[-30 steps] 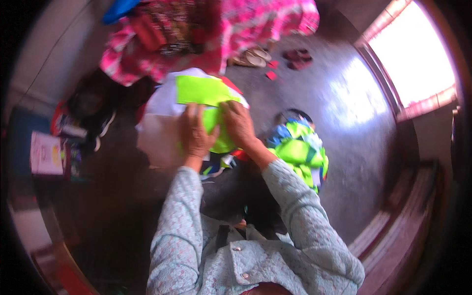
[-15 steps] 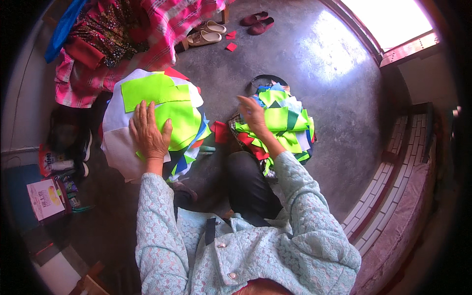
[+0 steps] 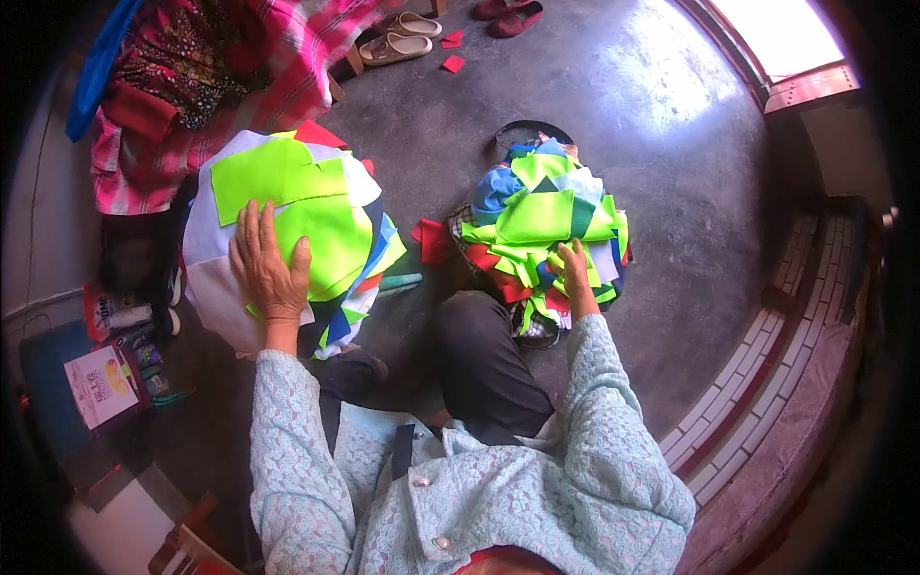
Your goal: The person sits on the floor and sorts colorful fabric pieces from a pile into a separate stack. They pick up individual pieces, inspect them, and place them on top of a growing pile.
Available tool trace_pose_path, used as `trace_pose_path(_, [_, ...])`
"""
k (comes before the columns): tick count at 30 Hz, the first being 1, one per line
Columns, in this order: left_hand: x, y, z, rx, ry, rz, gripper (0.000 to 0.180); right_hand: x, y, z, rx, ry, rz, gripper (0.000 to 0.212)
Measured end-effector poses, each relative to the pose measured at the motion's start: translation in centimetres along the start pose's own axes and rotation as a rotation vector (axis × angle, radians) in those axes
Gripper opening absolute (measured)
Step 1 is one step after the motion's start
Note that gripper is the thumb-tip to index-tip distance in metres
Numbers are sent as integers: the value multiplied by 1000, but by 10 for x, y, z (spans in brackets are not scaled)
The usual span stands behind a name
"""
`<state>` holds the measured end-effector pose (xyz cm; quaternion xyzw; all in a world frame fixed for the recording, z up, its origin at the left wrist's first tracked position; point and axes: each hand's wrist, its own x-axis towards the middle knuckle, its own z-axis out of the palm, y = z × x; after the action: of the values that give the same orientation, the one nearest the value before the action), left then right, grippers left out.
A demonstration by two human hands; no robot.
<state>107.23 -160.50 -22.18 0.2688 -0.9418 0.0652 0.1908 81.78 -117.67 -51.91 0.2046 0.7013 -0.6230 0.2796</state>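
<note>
My left hand [image 3: 268,264] lies flat, fingers stretched, on a broad round stack of cloth pieces. White cloth [image 3: 213,278] and neon-green cloth [image 3: 321,244] top this stack, with blue, red and dark edges at its right side. My right hand [image 3: 575,278] is at the near side of a heaped pile of cloth scraps [image 3: 541,218], its fingers closed on a neon-green cloth scrap at the pile's edge; the fingertips are partly hidden. The heap fills a checked bag [image 3: 464,213] with a dark strap [image 3: 529,125] at its far end.
Between the piles lie a red cloth piece [image 3: 434,241] and a teal rod-like thing [image 3: 400,281]. Shoes [image 3: 395,48] and small red scraps [image 3: 452,64] are on the floor [image 3: 671,182] beyond. Pink checked cloth [image 3: 287,67] hangs at far left; a white box [image 3: 101,385] stands at left.
My right hand has come back from above the scrap heap to its near side, and its fingers have closed there. My left hand stays flat on the stack. The view has shifted slightly.
</note>
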Motion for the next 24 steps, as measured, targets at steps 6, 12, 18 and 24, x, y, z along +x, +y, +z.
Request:
trace_pose_path(6, [0, -1, -5, -20, -18, -25, 64, 21, -12, 11, 57, -82, 91, 82])
trace_pose_path(12, [-2, -3, -3, -20, -18, -25, 65, 24, -22, 14, 38, -178, 99, 98])
trace_pose_path(18, [1, 0, -6, 4, -43, -25, 65, 34, -1, 23, 80, -23, -8, 71])
trace_pose_path(24, [-2, -1, -7, 4, -33, -27, 64, 28, 3, 24, 139, 104, -108, 19])
